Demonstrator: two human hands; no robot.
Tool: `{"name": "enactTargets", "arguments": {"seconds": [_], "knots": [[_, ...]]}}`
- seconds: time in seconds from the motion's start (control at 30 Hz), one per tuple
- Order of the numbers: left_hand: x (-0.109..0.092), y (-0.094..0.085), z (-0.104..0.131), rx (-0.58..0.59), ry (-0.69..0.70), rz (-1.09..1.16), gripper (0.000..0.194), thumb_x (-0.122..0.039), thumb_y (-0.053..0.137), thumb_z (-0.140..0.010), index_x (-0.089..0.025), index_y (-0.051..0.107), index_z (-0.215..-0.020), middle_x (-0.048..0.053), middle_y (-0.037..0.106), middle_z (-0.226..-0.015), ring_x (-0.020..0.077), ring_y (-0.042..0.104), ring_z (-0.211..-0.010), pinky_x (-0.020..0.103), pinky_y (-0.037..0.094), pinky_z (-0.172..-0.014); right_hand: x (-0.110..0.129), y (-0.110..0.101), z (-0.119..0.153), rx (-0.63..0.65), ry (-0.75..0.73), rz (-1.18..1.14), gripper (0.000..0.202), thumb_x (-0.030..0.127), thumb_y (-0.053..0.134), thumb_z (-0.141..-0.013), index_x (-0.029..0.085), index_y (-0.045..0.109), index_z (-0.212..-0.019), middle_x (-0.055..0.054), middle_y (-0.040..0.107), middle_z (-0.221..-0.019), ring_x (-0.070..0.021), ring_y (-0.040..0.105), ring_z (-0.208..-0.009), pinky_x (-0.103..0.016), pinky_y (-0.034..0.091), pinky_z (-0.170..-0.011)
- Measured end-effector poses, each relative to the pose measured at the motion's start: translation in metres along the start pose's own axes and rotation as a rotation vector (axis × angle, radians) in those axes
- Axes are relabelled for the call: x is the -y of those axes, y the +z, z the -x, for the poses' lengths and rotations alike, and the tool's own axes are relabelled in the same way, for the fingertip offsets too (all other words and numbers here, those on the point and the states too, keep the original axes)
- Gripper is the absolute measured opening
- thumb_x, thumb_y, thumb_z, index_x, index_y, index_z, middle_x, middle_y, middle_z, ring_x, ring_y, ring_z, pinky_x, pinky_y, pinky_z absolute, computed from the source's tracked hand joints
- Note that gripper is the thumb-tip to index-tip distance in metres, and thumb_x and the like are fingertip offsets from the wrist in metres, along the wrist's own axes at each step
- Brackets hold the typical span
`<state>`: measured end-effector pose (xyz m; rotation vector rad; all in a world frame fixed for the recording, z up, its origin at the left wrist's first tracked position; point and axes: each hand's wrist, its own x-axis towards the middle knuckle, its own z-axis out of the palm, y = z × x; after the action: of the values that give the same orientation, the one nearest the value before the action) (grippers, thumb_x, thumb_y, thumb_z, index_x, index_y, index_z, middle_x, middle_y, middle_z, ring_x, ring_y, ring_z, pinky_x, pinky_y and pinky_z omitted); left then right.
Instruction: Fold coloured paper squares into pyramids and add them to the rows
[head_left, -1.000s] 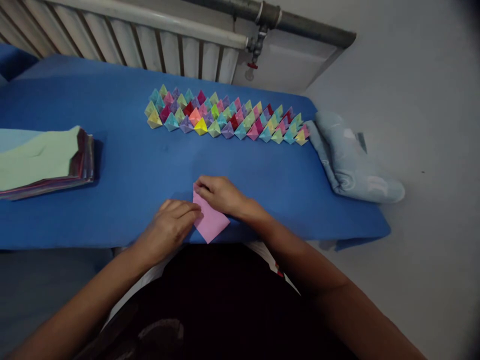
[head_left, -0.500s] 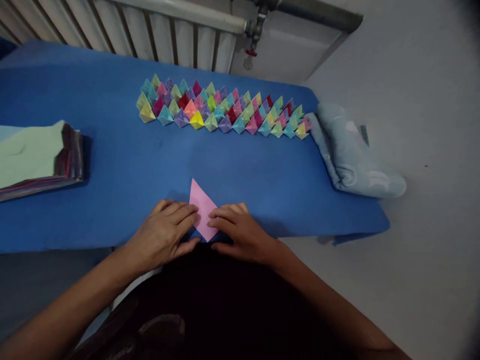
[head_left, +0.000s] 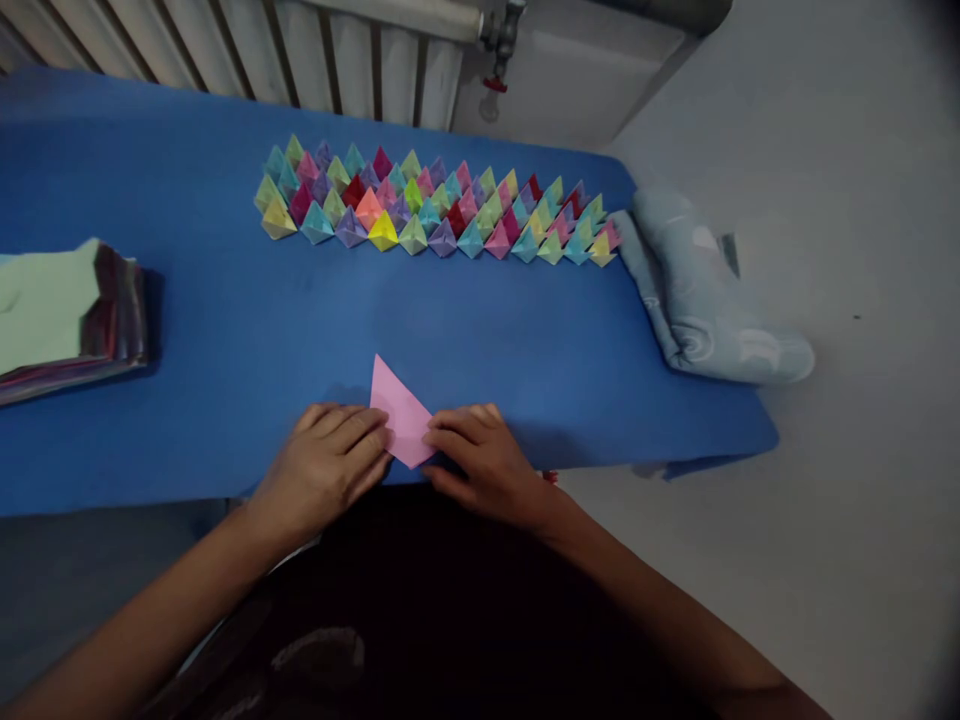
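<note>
A folded piece of pink paper (head_left: 401, 415) lies near the front edge of the blue-covered table (head_left: 247, 310), one point directed away from me. My left hand (head_left: 326, 455) grips its left edge, with the fingers together and the thumb tucked out of sight beneath them. At the paper's right corner, my right hand (head_left: 484, 455) has bent fingers on top and the thumb close below, pinching that corner. Past the hands stand rows of small folded paper shapes (head_left: 442, 238) in many colours.
A stack of coloured paper (head_left: 49, 310) with a pale green sheet on top sits at the left. A folded grey-blue cloth (head_left: 705, 290) rests at the table's right end, against the wall. Behind the table are a white radiator (head_left: 300, 60) and a red-handled valve (head_left: 495, 84).
The pink paper's lower corner has been folded or raised a little, so its outline is shorter at the bottom. My left thumb has drawn in under the fingers. The view has shifted slightly.
</note>
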<state>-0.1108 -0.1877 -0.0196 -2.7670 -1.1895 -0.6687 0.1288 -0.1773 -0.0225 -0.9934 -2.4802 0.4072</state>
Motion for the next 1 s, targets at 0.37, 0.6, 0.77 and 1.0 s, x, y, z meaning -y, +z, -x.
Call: {"name": "enactTargets", "arguments": {"seconds": [0.37, 0.6, 0.77, 1.0], "knots": [[-0.008, 0.004, -0.001, -0.002, -0.146, 0.022, 0.015, -0.023, 0.054, -0.097, -0.017, 0.067, -0.098, 0.010, 0.074, -0.110, 0.0255, 0.068, -0.093, 0.042, 0.047, -0.083, -0.003, 0.006, 0.002, -0.119, 0.183, -0.092, 0.013, 0.023, 0.054, -0.096, 0.019, 0.066, -0.093, -0.009, 0.071, -0.108, -0.0199, 0.063, -0.097, -0.037, 0.042, -0.086], [-0.010, 0.010, -0.003, 0.005, -0.242, 0.048, 0.022, -0.029, 0.050, -0.099, -0.016, 0.066, -0.092, 0.013, 0.072, -0.109, 0.0275, 0.065, -0.094, 0.042, 0.048, -0.080, -0.001, 0.006, -0.001, -0.141, 0.308, -0.077, 0.011, 0.026, 0.060, -0.094, 0.020, 0.065, -0.086, -0.010, 0.069, -0.113, -0.0222, 0.062, -0.103, -0.040, 0.041, -0.089], [-0.012, 0.013, -0.004, 0.000, -0.347, 0.076, 0.026, -0.034, 0.048, -0.100, -0.017, 0.066, -0.092, 0.013, 0.070, -0.112, 0.0276, 0.063, -0.098, 0.043, 0.048, -0.082, -0.001, 0.005, -0.002, -0.133, 0.349, -0.084, 0.015, 0.029, 0.061, -0.094, 0.021, 0.064, -0.082, -0.010, 0.068, -0.114, -0.0230, 0.061, -0.103, -0.041, 0.042, -0.090], [-0.011, 0.011, -0.005, 0.043, -0.425, 0.078, 0.025, -0.036, 0.050, -0.098, -0.018, 0.065, -0.091, 0.013, 0.068, -0.114, 0.0292, 0.061, -0.099, 0.045, 0.045, -0.082, -0.001, 0.004, -0.003, -0.141, 0.371, -0.078, 0.016, 0.028, 0.063, -0.092, 0.020, 0.062, -0.078, -0.010, 0.068, -0.115, -0.0235, 0.060, -0.105, -0.040, 0.042, -0.090]]}}
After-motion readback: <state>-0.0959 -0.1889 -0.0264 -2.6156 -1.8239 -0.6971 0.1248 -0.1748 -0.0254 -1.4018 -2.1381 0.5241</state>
